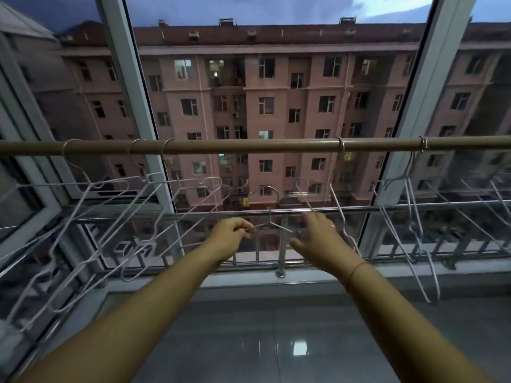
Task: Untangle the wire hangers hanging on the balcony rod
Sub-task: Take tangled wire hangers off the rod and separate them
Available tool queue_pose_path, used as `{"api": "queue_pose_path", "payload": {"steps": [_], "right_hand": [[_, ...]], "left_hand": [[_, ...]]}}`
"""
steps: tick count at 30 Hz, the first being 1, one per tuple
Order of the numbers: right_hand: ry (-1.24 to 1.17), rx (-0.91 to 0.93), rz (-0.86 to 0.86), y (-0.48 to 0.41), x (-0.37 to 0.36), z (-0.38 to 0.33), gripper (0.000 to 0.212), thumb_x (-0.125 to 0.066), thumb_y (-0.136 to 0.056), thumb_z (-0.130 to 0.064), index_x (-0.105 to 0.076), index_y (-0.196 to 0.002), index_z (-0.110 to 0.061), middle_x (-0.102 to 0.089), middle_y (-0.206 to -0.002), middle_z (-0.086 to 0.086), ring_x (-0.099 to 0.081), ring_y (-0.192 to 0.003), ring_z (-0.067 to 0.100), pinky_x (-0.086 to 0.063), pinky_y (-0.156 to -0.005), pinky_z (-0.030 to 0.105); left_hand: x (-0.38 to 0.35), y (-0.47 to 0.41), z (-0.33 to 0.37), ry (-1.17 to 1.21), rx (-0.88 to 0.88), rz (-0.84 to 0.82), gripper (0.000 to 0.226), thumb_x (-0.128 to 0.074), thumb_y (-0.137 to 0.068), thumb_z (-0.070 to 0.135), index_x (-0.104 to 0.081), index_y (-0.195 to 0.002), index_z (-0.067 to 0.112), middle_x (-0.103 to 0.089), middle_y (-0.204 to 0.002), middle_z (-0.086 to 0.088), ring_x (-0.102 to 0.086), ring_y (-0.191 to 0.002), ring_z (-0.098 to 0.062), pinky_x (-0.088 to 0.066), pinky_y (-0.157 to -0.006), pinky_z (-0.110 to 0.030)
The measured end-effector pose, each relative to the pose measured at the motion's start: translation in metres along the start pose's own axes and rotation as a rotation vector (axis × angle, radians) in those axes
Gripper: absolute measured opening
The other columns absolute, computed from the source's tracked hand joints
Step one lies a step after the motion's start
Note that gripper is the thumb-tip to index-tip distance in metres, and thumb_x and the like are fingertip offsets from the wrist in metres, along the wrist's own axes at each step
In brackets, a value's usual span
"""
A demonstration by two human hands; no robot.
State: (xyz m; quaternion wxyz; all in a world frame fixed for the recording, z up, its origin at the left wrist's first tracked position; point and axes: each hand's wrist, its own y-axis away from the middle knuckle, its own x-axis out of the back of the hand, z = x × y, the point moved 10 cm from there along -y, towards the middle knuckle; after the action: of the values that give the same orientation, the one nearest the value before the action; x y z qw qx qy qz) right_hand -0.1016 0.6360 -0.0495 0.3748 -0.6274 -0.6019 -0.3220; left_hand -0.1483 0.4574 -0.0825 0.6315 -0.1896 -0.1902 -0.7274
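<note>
- A thin metal hanger [269, 217] is sitting off the balcony rod [249, 146], its hook free in the air below the rod's middle stretch; this looks like the one being worked loose or readied for rehanging.
- The left hand [231, 236] is pinching the left shoulder wire of that hanger between closed fingers.
- The right hand [322, 236] is reaching with fingers spread loosely at the hanger's right end, where white wires are crossing; whether it is actually gripping a wire there cannot be told.
- A white wire hanger [341, 205] is hanging from the rod just right of centre, and its lower wire is passing close by the right hand, possibly caught with the held one.
- Three white hangers [124, 211] are hanging spaced apart toward the rod's left end, swung sideways and overlapping lower down.
- Another cluster of white hangers [414, 217] is bunching near the rod's right end, apparently awaiting sorting.
- The next move is likely calling for sliding the held hanger clear of the neighbouring wire, then lifting its hook over the bare middle of the rod.
</note>
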Motion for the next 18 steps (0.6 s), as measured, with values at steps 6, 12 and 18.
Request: {"api": "queue_pose_path", "payload": {"steps": [6,12,18], "right_hand": [[0.083,0.048,-0.193,0.028,-0.001,-0.008,0.028,-0.039,-0.095,-0.018,-0.064,-0.088,-0.009,-0.069,-0.086,0.004,-0.065,-0.081,0.019,-0.052,-0.08,0.036],[-0.08,0.088,0.059,0.059,0.034,-0.037,0.027,-0.042,-0.094,-0.015,-0.064,-0.079,-0.014,-0.067,-0.061,-0.003,-0.063,-0.067,0.008,-0.047,-0.073,0.025],[-0.23,0.101,0.21,0.058,0.031,-0.067,0.021,-0.038,-0.095,-0.016,-0.056,-0.085,-0.016,-0.051,-0.065,-0.01,-0.052,-0.069,0.02,-0.044,-0.077,0.041]], "left_hand": [[0.008,0.011,0.016,0.009,-0.099,-0.028,0.03,-0.042,-0.096,0.005,-0.064,-0.086,0.022,-0.064,-0.093,0.005,-0.058,-0.1,-0.016,-0.042,-0.087,-0.028],[0.05,0.033,0.032,0.184,-0.075,0.41,0.007,-0.056,-0.091,0.023,-0.059,-0.095,0.017,-0.057,-0.101,-0.002,-0.058,-0.09,-0.018,-0.047,-0.078,-0.03],[0.016,0.052,0.074,0.553,-0.116,0.131,0.027,-0.049,-0.095,0.027,-0.065,-0.094,0.005,-0.064,-0.075,-0.002,-0.06,-0.068,-0.011,-0.05,-0.056,-0.016]]}}
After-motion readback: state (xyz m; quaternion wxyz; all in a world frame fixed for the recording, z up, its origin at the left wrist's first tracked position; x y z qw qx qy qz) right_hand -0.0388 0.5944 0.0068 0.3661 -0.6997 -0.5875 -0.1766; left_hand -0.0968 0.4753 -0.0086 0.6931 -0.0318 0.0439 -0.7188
